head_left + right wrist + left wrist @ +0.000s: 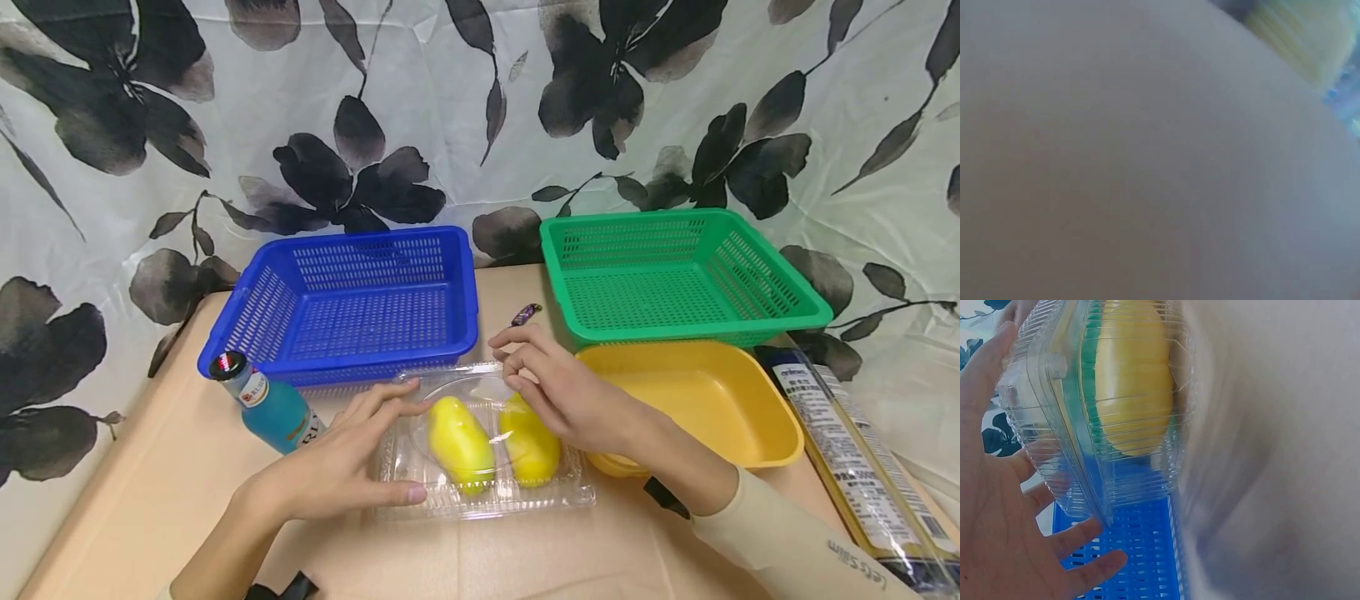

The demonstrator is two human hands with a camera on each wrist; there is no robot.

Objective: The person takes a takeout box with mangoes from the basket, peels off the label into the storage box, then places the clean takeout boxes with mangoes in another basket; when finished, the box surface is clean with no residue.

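Note:
In the head view a clear plastic clamshell box (528, 502) lies on the table with its lid down. Two yellow mangoes (459, 446) show through it, the right one partly behind my right hand (573, 387). My left hand (333, 471) is at the box's left side, fingers spread along the lid and thumb near the front corner. Over the box's far right part, my right hand hangs with loosely bent fingers. The left wrist view shows the ribbed side of the box and one mango (1135, 381) beside my spread fingers (1079, 537). Skin blurs most of the right wrist view.
Behind stand a blue basket (375, 321) and a green basket (637, 292). A yellow tub (697, 408) is at the right, beside a long printed package (847, 450). A bottle of blue drink (273, 408) leans at the left. A small wrapped candy (527, 314) lies between the baskets.

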